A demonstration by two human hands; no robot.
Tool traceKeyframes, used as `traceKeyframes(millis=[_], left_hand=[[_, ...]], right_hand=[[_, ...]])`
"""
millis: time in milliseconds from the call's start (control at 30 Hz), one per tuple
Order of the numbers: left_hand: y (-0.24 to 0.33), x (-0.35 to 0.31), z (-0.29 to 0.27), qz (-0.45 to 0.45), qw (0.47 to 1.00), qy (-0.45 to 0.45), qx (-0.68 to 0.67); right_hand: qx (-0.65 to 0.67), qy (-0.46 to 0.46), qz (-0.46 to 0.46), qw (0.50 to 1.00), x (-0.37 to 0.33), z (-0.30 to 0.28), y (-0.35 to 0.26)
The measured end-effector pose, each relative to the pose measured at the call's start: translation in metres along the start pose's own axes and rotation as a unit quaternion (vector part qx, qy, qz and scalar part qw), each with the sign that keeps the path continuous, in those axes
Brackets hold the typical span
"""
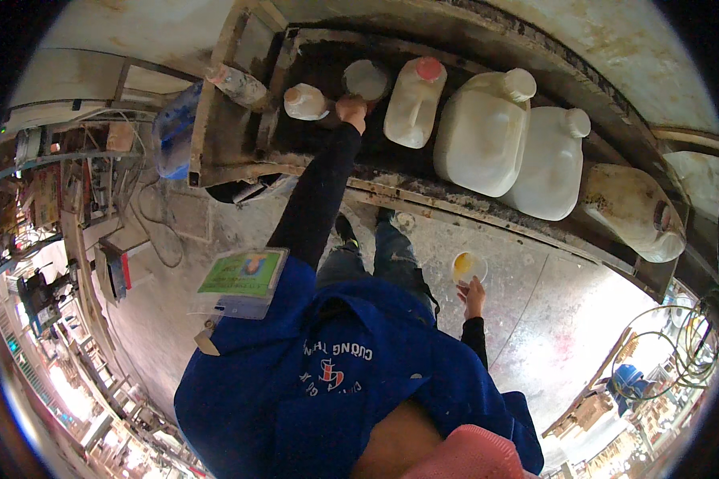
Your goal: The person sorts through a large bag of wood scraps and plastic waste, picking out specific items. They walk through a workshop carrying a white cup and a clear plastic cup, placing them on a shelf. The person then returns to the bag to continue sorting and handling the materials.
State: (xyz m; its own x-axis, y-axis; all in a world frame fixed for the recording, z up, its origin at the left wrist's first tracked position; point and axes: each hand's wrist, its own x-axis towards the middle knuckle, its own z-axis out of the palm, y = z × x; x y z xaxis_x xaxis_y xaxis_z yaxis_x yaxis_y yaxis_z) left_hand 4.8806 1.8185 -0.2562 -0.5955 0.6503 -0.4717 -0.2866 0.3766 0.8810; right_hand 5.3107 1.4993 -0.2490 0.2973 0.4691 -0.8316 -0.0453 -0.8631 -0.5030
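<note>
My left hand [351,113] reaches forward over a dark wooden shelf [319,57], its fingers closed against the near side of a round grey-topped tub [366,80]. Part of that grip is hidden behind the knuckles. Just left of it stands a small white bottle [305,102], and to the right a white jug with a pink cap [415,104]. Lower down at my right side, my right hand [473,297] pinches the rim of a white cup [478,267], held above the floor. Something yellow shows inside the cup.
Along the shelf are two large white jugs [483,132] [545,164], a stained jug [635,211] at the right end, and a dirty bottle [238,86] at the left. A blue container [176,132] stands beside the shelf. Coiled hoses [679,343] hang at the right.
</note>
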Motion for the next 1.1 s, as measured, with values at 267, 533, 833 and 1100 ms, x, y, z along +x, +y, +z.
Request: traceKeyframes(millis=[267, 533, 833, 1100], left_hand=[[0.012, -0.005, -0.012, -0.101, 0.982, -0.146, -0.067], [0.021, -0.032, -0.068, -0.083, 0.959, -0.249, -0.107], [0.094, -0.206, -0.192, 0.071, 0.984, -0.160, -0.013], [0.023, -0.350, -0.394, 0.026, 0.990, 0.114, -0.085]], right_hand=[[-0.069, -0.121, -0.080, 0.987, -0.009, -0.006, -0.038], [-0.199, -0.201, -0.170, 0.944, -0.064, 0.012, -0.110], [-0.324, -0.345, -0.265, 0.840, -0.110, 0.136, -0.163], [-0.370, -0.435, -0.452, 0.686, -0.200, 0.287, -0.126]])
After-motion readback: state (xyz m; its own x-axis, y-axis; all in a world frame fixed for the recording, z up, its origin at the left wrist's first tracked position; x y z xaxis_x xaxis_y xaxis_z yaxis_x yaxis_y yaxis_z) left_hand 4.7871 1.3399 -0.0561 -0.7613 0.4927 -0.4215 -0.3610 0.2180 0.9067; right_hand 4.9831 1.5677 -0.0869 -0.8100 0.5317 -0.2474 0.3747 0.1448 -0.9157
